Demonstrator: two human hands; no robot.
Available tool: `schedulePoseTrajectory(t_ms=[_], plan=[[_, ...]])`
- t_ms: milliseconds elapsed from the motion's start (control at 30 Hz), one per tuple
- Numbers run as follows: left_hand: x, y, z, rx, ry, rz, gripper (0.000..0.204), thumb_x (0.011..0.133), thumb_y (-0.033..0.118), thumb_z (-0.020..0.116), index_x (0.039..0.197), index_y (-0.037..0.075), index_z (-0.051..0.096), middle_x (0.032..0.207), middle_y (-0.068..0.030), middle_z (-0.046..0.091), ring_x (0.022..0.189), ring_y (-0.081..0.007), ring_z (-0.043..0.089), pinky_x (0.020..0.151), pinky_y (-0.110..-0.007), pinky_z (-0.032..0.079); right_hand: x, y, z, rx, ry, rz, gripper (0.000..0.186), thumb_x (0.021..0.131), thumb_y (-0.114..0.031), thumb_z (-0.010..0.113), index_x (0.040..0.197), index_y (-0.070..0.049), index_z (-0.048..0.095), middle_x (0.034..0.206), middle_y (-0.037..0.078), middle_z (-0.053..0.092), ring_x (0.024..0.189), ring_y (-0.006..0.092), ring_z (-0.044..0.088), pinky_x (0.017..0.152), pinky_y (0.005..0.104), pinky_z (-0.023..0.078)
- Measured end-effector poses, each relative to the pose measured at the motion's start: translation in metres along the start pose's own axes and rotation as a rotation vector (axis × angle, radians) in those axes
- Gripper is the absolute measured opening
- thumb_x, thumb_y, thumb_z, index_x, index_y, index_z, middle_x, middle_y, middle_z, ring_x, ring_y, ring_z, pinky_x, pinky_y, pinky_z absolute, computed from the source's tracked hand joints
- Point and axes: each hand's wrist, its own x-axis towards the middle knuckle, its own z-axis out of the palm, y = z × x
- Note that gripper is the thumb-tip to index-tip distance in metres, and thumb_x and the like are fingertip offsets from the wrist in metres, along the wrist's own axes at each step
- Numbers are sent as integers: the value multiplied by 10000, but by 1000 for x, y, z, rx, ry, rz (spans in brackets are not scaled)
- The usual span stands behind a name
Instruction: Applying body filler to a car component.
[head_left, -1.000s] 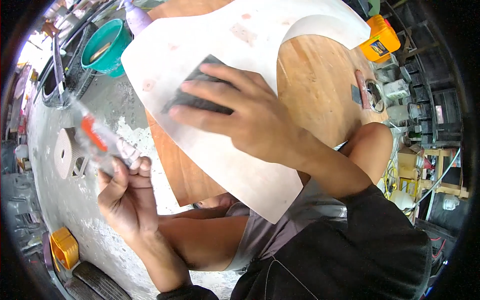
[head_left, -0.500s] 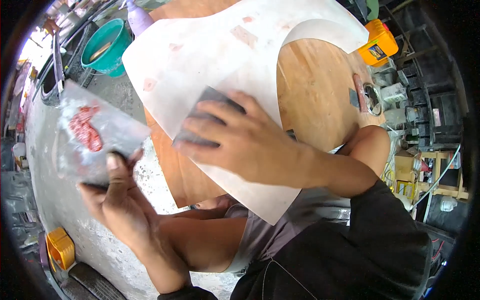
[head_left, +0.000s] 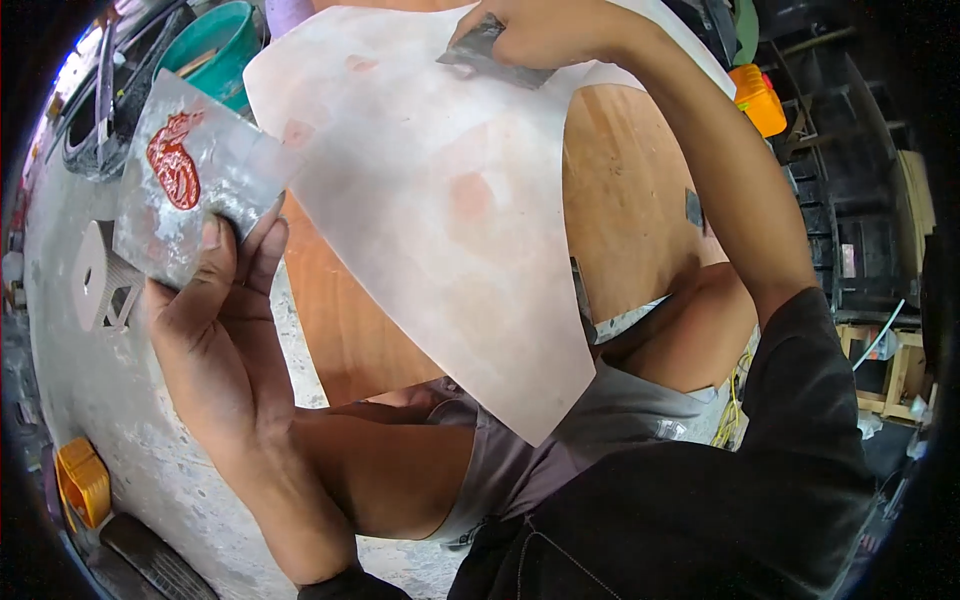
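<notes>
My left hand (head_left: 225, 330) grips a flat, greyish mixing plate (head_left: 225, 150) by its lower edge, thumb on top. A glossy blob of red paste (head_left: 176, 170) sits on that plate. Under my right hand (head_left: 550, 35) is a folded dark grey sheet of sandpaper (head_left: 510, 68), pressed against the far part of a large white curved panel (head_left: 420, 220). Faint reddish patches mark the panel, one of them round and near its middle. The panel's near end reaches over my lap. Part of my right hand is cut off by the top edge.
Beneath the panel lies a brown plywood board (head_left: 620, 190), with a small dark piece (head_left: 694, 208) on its right side. A green basin (head_left: 215, 50) stands at the far left, a yellow container (head_left: 758, 100) at the far right. A cut yellow container (head_left: 82, 482) and a tyre (head_left: 160, 560) are at lower left.
My right hand has moved away from me with the sandpaper, from the panel's middle to its far part, uncovering the round reddish patch. The plate in my left hand has risen slightly.
</notes>
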Motion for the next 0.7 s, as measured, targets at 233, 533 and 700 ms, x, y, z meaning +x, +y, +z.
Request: schedulePoseTrajectory(t_ms=[233,533,700], plan=[[-1,-2,-3,-6,-10,-21,415,935,-19,540,1334,-68,436,1174,-174,633,1048,-288,663,947,-404,560,28,3,24,-108,104,-159,326,785,-82,576,1070,15,702,1004,226,708,921,351,679,816,406,527],[9,6,-12,-10,-102,-35,556,884,-16,570,1400,-72,372,1262,-180,605,1204,-359,595,1019,-442,511,26,-18,56,-407,225,-34,233,732,-34,542,884,8,713,853,237,685,834,413,661,735,496,517],[6,1,-4,-121,-137,-27,381,931,-25,555,1285,-103,439,1144,-183,640,1005,-315,687,917,-423,587,4,-17,46,-437,89,-8,505,722,73,435,1125,-54,711,1085,156,715,1016,306,669,880,383,527]])
